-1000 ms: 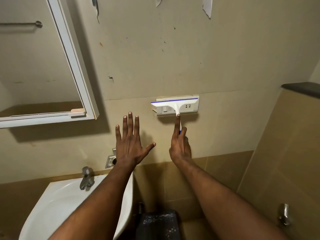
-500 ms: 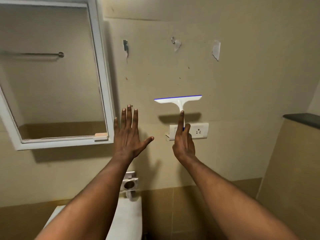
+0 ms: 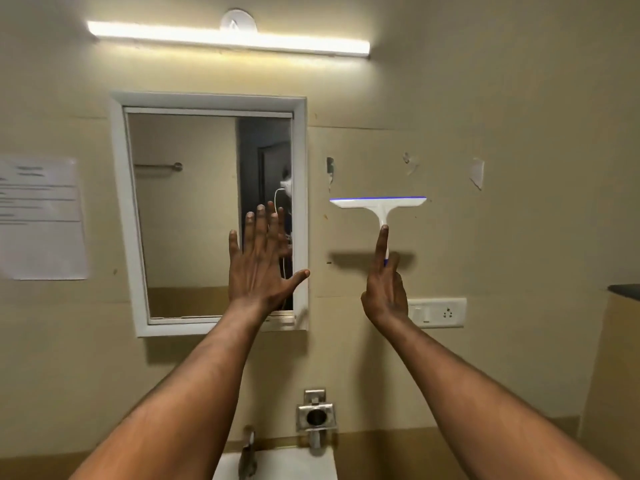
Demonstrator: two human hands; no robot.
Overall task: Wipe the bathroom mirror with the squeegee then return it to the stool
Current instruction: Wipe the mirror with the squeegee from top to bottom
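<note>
White ceramic basin is lying nearest, below the white-framed rectangular wall mirror. Left hand is hovering empty and splayed before the mirror's lower right corner, likely for balance. Right hand is gripping the white T-shaped plastic squeegee with blue rubber edge, blade uppermost, right of the mirror, apparently readying a first stroke.

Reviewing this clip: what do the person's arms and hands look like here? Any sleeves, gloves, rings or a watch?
Both forearms are bare as far as the frame shows, with no sleeves in view. The left hand and right hand wear no gloves, and no rings, watch or wristband show on the sides facing the camera. No markings or bandages can be seen on them.
</note>
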